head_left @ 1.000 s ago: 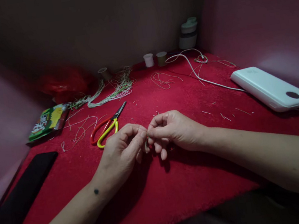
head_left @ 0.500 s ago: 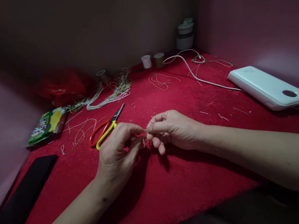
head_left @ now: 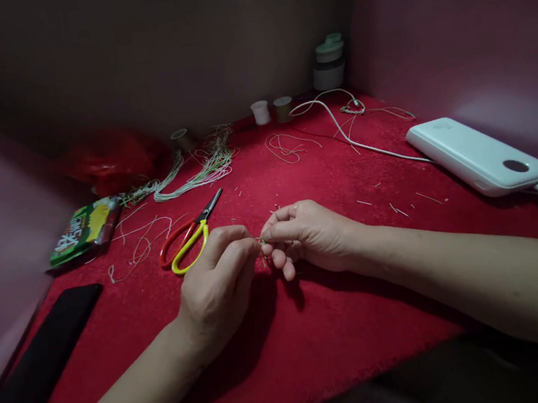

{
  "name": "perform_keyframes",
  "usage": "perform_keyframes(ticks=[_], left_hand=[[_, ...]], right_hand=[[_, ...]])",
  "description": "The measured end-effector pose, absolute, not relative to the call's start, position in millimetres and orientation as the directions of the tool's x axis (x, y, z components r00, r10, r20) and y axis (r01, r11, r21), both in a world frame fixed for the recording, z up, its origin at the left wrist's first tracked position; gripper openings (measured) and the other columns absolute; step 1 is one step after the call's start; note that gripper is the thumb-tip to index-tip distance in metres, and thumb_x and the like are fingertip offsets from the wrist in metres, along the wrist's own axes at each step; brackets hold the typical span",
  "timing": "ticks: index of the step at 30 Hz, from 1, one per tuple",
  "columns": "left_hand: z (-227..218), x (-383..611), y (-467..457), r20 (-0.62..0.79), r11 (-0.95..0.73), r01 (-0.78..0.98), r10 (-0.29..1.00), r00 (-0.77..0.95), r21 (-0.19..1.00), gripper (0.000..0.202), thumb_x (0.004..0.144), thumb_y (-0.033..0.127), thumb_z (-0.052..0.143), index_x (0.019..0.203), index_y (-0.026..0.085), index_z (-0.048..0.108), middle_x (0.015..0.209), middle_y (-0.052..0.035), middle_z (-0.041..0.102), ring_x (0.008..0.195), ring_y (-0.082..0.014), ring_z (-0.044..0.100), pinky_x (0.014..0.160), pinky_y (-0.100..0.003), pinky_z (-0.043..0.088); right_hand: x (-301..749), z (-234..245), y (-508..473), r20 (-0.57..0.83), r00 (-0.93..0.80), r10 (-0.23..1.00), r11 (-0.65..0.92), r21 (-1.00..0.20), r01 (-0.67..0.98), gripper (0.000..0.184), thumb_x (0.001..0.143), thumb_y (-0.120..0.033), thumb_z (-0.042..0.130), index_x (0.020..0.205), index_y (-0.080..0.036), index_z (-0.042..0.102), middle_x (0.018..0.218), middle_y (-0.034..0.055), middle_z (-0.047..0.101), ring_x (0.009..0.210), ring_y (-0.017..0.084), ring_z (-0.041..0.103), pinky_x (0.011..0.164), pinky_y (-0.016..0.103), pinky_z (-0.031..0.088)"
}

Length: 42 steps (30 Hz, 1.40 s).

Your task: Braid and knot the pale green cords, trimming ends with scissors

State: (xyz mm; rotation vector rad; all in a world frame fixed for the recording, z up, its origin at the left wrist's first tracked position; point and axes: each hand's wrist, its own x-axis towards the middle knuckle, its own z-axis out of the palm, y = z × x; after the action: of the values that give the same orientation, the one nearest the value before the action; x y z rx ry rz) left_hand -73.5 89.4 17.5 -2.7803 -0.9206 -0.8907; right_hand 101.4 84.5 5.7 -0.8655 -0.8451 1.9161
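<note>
My left hand (head_left: 218, 282) and my right hand (head_left: 307, 234) meet fingertip to fingertip over the middle of the red cloth (head_left: 346, 311). Both are closed in a pinch on a tiny greenish piece of thread or wire (head_left: 261, 242), too small to make out in detail. The other fingers of the right hand curl under the palm. Scissors with a red and a yellow handle (head_left: 185, 237) lie just left of my left hand, blades pointing away.
A white power bank (head_left: 477, 155) with a white cable (head_left: 355, 138) lies at the right. Bundled pale cords (head_left: 198, 168), loose cord scraps (head_left: 140, 237), small spools (head_left: 268, 110), a snack packet (head_left: 82, 231), a red bag (head_left: 114, 158) and a black phone (head_left: 32, 378) sit around.
Both hands stay pinched together. The left hand has turned and shifted its fingers slightly against the right; the view has drifted a little.
</note>
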Motion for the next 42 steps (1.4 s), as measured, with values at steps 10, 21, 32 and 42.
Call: perform_keyframes(ticks=[10, 21, 32, 42], left_hand=[[19.8, -73.2, 89.1, 0.531, -0.860, 0.481, 0.491, 0.691, 0.170, 0.015, 0.085, 0.004, 0.051, 0.088, 0.017, 0.057, 0.093, -0.0087, 0.067, 0.088, -0.0155, 0.065, 0.081, -0.025, 0.049], [17.9, -74.5, 87.0, 0.526, -0.837, 0.508, 0.531, 0.664, 0.204, 0.016, 0.086, 0.004, 0.051, 0.092, 0.019, 0.056, 0.099, -0.0064, 0.069, 0.093, -0.0144, 0.065, 0.082, -0.026, 0.050], [15.3, -74.5, 88.9, 0.559, -0.869, 0.463, 0.474, 0.680, 0.175, 0.011, 0.086, 0.004, 0.053, 0.090, 0.013, 0.058, 0.098, -0.0101, 0.067, 0.095, -0.0139, 0.064, 0.082, -0.022, 0.050], [17.8, -70.6, 85.4, 0.542, -0.824, 0.449, 0.565, 0.622, 0.345, 0.014, 0.084, 0.002, 0.054, 0.089, 0.014, 0.058, 0.100, -0.0081, 0.062, 0.095, -0.0126, 0.061, 0.079, -0.022, 0.049]], right_hand=[[100.4, 5.0, 84.3, -0.229, -0.407, 0.884, -0.419, -0.773, -0.476, 0.018, 0.082, -0.005, 0.052, 0.065, -0.009, 0.056, 0.051, 0.0009, 0.060, 0.037, 0.009, 0.055, 0.038, 0.019, 0.049], [102.5, 5.2, 82.7, -0.194, -0.406, 0.893, -0.402, -0.750, -0.525, 0.017, 0.083, -0.004, 0.051, 0.067, -0.007, 0.058, 0.052, 0.0030, 0.061, 0.040, 0.010, 0.057, 0.043, 0.020, 0.051], [101.5, 6.1, 84.1, -0.217, -0.376, 0.901, -0.396, -0.765, -0.508, 0.009, 0.073, -0.001, 0.056, 0.068, -0.007, 0.060, 0.051, 0.0038, 0.062, 0.039, 0.011, 0.058, 0.043, 0.021, 0.051], [100.3, 5.3, 84.5, -0.216, -0.344, 0.914, -0.355, -0.838, -0.415, 0.012, 0.076, -0.005, 0.054, 0.066, -0.011, 0.057, 0.049, 0.0014, 0.060, 0.038, 0.010, 0.056, 0.041, 0.020, 0.048]])
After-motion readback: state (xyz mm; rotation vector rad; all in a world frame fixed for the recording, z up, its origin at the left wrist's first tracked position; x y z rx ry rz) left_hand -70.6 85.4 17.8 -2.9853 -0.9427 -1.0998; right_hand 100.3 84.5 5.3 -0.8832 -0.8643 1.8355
